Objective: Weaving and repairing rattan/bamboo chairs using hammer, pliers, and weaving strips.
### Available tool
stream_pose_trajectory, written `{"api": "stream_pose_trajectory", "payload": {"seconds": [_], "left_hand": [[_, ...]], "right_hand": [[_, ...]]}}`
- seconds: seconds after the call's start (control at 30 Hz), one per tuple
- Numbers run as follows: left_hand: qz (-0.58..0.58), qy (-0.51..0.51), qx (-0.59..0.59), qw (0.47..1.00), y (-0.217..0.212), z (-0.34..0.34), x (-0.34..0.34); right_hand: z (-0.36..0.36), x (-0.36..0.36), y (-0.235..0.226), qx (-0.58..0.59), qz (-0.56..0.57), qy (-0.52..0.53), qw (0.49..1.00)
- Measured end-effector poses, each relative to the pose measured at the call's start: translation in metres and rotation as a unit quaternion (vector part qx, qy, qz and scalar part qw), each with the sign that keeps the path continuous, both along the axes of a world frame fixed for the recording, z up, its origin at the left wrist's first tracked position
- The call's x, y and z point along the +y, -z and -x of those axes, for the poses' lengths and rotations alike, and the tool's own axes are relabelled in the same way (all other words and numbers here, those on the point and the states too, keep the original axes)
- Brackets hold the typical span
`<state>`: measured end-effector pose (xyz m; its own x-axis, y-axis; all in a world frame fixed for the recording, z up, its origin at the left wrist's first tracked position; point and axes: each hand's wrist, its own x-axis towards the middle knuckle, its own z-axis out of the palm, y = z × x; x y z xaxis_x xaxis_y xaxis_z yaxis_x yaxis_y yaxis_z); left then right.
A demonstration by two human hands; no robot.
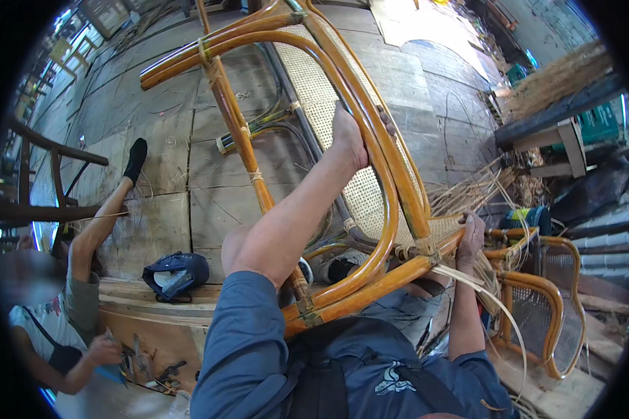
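A glossy orange-brown rattan chair (409, 192) lies tilted across my lap, its curved poles reaching away from me. Woven cane panel (313, 91) shows pale between the poles. My left hand (349, 136) wraps round the long curved pole; some fingertips show on its far side. Lower down, my right hand (472, 237) grips the frame near a bound corner joint (426, 246). Loose pale cane strips (468, 279) trail from that joint past my right wrist. What my right fingers do behind the pole is partly hidden.
Another rattan chair (548, 300) stands at the right, near a heap of loose strips (468, 195). A dark blue cap (176, 274) rests on the wooden ledge at left. Another person (56, 328) sits at the lower left, one leg stretched out, beside some hand tools (164, 373).
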<state>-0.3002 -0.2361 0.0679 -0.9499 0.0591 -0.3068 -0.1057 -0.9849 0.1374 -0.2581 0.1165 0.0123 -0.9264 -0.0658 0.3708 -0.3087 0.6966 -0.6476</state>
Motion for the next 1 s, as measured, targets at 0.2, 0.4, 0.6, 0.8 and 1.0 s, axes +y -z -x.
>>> {"api": "stream_pose_trajectory", "payload": {"seconds": [0.2, 0.4, 0.6, 0.8, 1.0], "left_hand": [[0.021, 0.009, -0.011, 1.000, -0.006, -0.005, 0.000], [0.020, 0.022, 0.025, 0.999, 0.000, -0.003, -0.001], [0.016, 0.031, 0.095, 0.995, 0.019, -0.004, -0.021], [0.051, -0.030, 0.044, 0.997, 0.000, -0.014, -0.024], [0.124, -0.021, 0.069, 0.990, -0.003, -0.013, -0.005]], "right_hand": [[0.002, -0.002, -0.001, 0.006, -0.014, 0.000, 1.000], [0.004, 0.004, 0.004, 0.005, -0.013, 0.000, 1.000], [0.002, -0.004, 0.003, -0.014, 0.027, -0.011, 0.999], [0.007, 0.008, 0.009, -0.011, 0.026, 0.004, 1.000], [0.007, 0.003, 0.009, 0.005, 0.011, 0.002, 1.000]]}}
